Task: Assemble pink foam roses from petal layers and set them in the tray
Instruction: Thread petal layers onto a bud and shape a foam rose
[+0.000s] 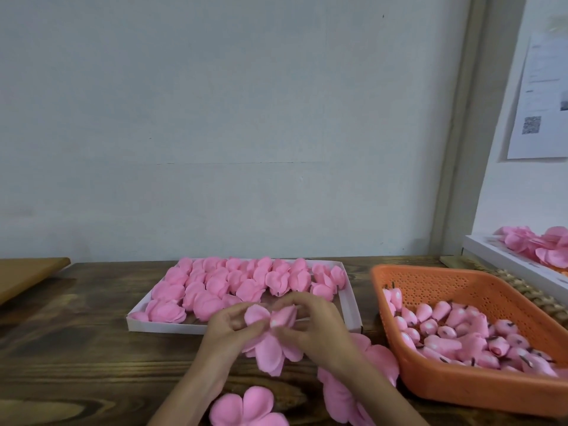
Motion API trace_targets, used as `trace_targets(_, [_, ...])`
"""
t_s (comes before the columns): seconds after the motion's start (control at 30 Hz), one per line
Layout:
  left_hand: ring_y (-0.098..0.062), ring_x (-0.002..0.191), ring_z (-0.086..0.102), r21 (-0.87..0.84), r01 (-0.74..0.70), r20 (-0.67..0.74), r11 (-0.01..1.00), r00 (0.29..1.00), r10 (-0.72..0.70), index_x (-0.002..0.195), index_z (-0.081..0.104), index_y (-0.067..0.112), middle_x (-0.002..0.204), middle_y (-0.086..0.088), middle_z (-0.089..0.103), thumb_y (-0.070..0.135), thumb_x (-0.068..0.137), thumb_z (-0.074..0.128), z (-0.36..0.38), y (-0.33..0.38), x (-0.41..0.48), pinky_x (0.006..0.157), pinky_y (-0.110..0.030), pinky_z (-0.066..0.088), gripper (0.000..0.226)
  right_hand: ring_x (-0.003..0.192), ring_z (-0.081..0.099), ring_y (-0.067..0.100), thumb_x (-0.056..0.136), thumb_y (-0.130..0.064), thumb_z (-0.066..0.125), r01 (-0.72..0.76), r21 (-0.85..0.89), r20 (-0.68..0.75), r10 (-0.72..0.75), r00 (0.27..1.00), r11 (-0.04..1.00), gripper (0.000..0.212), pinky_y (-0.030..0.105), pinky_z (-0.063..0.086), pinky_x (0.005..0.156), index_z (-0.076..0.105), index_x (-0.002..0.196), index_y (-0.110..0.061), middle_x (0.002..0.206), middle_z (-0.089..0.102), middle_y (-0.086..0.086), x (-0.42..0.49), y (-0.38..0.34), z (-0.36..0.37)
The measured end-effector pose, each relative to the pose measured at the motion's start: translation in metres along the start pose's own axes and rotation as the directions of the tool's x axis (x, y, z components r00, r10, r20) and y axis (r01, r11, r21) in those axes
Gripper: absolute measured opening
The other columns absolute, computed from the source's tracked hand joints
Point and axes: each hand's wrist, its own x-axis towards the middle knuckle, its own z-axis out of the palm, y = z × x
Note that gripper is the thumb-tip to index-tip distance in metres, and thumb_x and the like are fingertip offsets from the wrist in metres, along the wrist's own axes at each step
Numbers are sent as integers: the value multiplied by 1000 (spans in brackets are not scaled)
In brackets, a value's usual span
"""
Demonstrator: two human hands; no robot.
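Observation:
Both hands meet over the dark wooden table just in front of the white tray [353, 309]. My left hand [227, 329] pinches a pink petal layer [270, 352] whose petals hang down below the fingers. My right hand [313, 321] holds a pink rose bud [284, 316] pressed against the layer's middle. Several finished pink roses [233, 281] fill most of the tray, leaving its front right corner bare. Loose petal layers lie near the table's front edge [246, 407] and under my right forearm [378, 361].
An orange perforated basket [430, 281] holding several rose buds [461, 336] stands at the right. Behind it a white box [504, 262] carries more pink petals. A brown board [27, 272] lies at the far left. The wall rises directly behind the table.

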Motion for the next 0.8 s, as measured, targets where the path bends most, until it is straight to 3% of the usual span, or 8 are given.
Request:
trace_targets(0.13, [-24, 86, 76, 116, -13, -64, 993, 998, 21, 92, 84, 19, 92, -14, 80, 21, 90, 76, 0, -3, 2, 72, -36, 57, 8, 78, 67, 3, 74, -26, 88, 10, -151, 44, -3, 999, 989, 24, 22, 56, 68, 75, 95, -30, 84, 71, -21, -2, 3, 1])
trace_targets(0.23, [-7, 80, 73, 253, -64, -87, 965, 992, 88, 84, 84, 25, 87, 0, 81, 15, 94, 72, -1, -6, 3, 70, -21, 54, 19, 72, 64, 2, 76, -29, 84, 9, -286, 36, 1, 999, 958, 20, 13, 43, 63, 72, 92, -30, 76, 68, -17, -1, 5, 0])
trace_targets(0.3, [-6, 83, 74, 331, -103, -75, 938, 988, 135, 87, 83, 28, 87, 9, 81, 11, 92, 74, -1, -6, 3, 71, -19, 53, 19, 76, 65, 5, 79, -31, 80, 6, -339, 35, 7, 999, 941, 20, 14, 42, 65, 70, 96, -28, 82, 71, -13, -1, 6, 1])
trace_targets(0.43, [-9, 85, 75, 441, -153, -93, 884, 972, 215, 91, 83, 28, 87, 13, 80, 11, 84, 82, -5, -6, 4, 77, -33, 61, 18, 83, 62, 8, 83, -36, 73, 7, -395, 37, 8, 999, 919, 21, 20, 38, 68, 62, 98, -25, 95, 70, -11, 0, 7, 3])
trace_targets(0.53, [-5, 76, 73, 558, -192, -80, 808, 956, 282, 80, 81, 32, 78, 16, 77, 21, 79, 88, -8, -5, 2, 72, -33, 61, 13, 84, 54, 8, 86, -39, 73, 48, -407, 18, -45, 999, 912, 25, 12, 32, 66, 59, 98, -21, 96, 59, -12, 0, 9, 4])
trace_targets(0.67, [-7, 79, 67, 610, -199, -109, 767, 938, 330, 66, 77, 30, 86, 12, 68, 29, 72, 93, -8, -4, 3, 68, -24, 56, 17, 85, 58, 12, 90, -40, 71, 26, -435, 13, -22, 1000, 900, 27, 23, 43, 68, 60, 105, -21, 94, 62, -8, 1, 8, -2])
trace_targets(0.8, [-6, 72, 69, 634, -199, -53, 747, 953, 299, 77, 82, 31, 75, 18, 73, 28, 76, 90, -7, -4, 1, 66, -36, 59, 9, 80, 59, 8, 92, -38, 69, -5, -424, -8, 2, 1000, 906, 23, 22, 43, 63, 57, 104, -24, 86, 61, -14, -1, 8, -6])
